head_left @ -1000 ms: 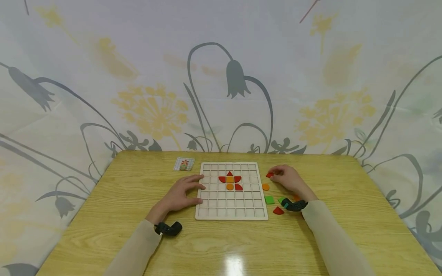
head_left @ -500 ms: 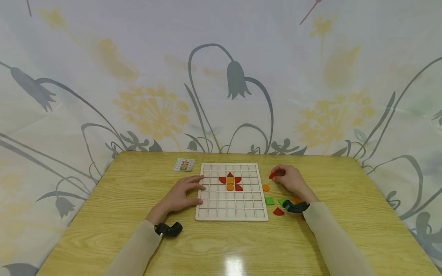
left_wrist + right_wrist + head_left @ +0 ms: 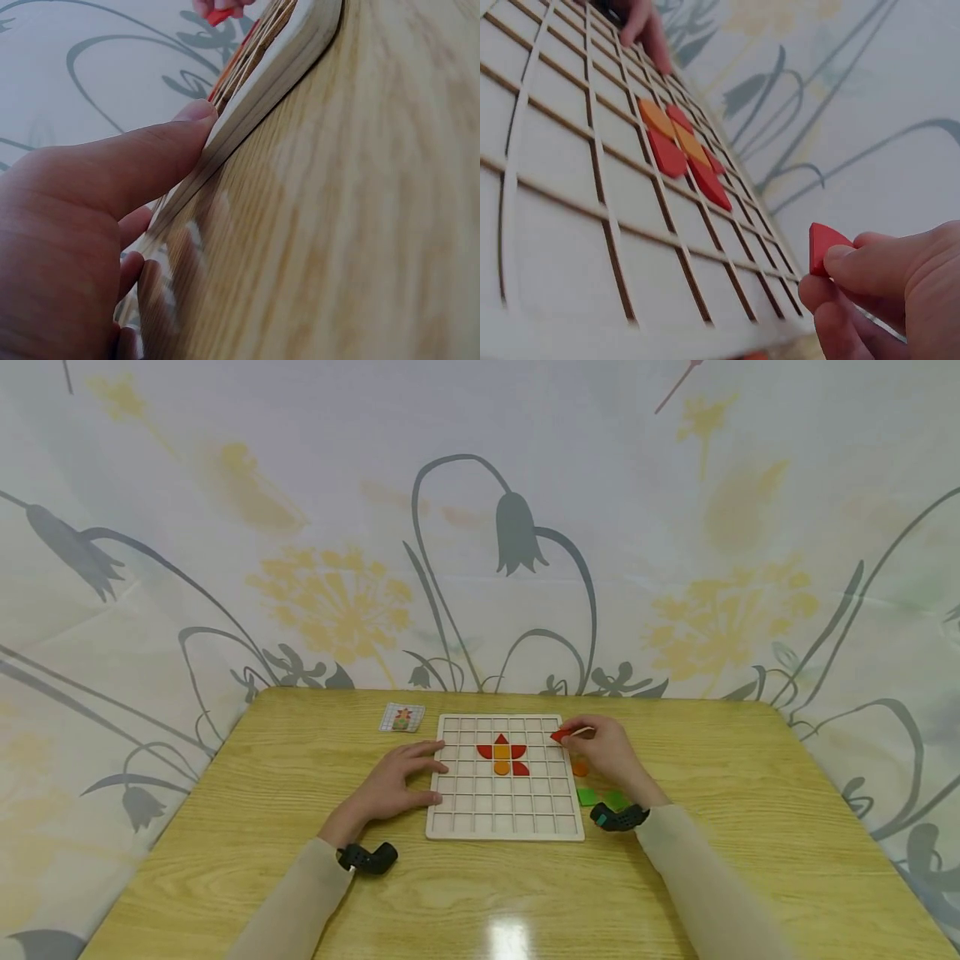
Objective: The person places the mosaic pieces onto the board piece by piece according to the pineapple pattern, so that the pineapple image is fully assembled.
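My right hand (image 3: 606,752) pinches a red quarter-circle tile (image 3: 823,244) between thumb and fingers, raised over the upper right edge of the wooden grid board (image 3: 457,822). With spread fingers, my left hand (image 3: 390,783) touches the board's left edge; in the left wrist view its thumb (image 3: 169,154) rests on that rim. Within the grid sit an orange square (image 3: 501,752), an orange round tile (image 3: 502,767), a red triangle (image 3: 501,739) and several red quarter-circle tiles, one (image 3: 521,769) beside the round tile.
A small pattern card (image 3: 402,717) lies past the board's upper left corner. Right of the board, an orange disc (image 3: 581,769) and green tiles (image 3: 587,797) lie on the wooden table (image 3: 420,910), partly under my right arm. A patterned cloth (image 3: 480,527) hangs behind.
My right hand has moved left with the red quarter-circle tile, from beside the board to over its right edge, turning the tile on the way. My left hand stays put.
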`<action>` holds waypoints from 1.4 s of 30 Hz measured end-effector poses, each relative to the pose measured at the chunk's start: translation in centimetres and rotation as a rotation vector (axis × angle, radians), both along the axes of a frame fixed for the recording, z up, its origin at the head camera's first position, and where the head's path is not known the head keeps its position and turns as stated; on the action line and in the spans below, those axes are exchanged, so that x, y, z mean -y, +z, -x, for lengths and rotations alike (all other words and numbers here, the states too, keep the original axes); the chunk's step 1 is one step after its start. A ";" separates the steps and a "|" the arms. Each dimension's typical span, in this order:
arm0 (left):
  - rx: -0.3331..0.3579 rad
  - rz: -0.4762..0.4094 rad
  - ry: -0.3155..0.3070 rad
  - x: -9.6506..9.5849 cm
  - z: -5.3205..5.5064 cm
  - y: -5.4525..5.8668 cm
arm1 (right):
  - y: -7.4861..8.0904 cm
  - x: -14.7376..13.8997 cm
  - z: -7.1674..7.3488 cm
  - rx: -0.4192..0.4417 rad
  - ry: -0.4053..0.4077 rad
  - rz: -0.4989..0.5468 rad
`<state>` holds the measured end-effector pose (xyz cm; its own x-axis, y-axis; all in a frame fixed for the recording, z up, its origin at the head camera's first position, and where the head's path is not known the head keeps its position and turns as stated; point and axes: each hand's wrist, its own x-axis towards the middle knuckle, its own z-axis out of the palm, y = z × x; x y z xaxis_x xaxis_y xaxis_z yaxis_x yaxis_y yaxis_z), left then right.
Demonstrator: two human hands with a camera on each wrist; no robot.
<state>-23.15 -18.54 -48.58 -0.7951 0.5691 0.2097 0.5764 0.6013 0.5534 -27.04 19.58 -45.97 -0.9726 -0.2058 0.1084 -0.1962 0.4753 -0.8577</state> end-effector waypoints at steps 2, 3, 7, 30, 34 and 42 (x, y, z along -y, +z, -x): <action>-0.001 0.002 -0.001 0.0 0.0 0.0 | 0.1 1.0 -0.1 -0.002 0.026 0.013; -0.001 0.002 -0.001 0.0 0.0 0.0 | 0.0 1.5 -0.1 -0.005 0.041 0.016; 0.001 -0.004 0.000 0.0 0.0 0.1 | -0.1 3.3 -0.2 -0.022 0.103 0.007; -0.006 -0.010 -0.004 0.0 0.0 0.0 | -1.6 10.0 -1.2 -0.121 0.236 -0.148; -0.008 -0.014 -0.001 0.0 0.0 0.1 | -1.7 10.2 -1.2 -0.136 0.237 -0.146; -0.013 -0.010 -0.007 -0.1 0.0 0.1 | -2.0 10.4 -1.2 -0.185 0.229 -0.179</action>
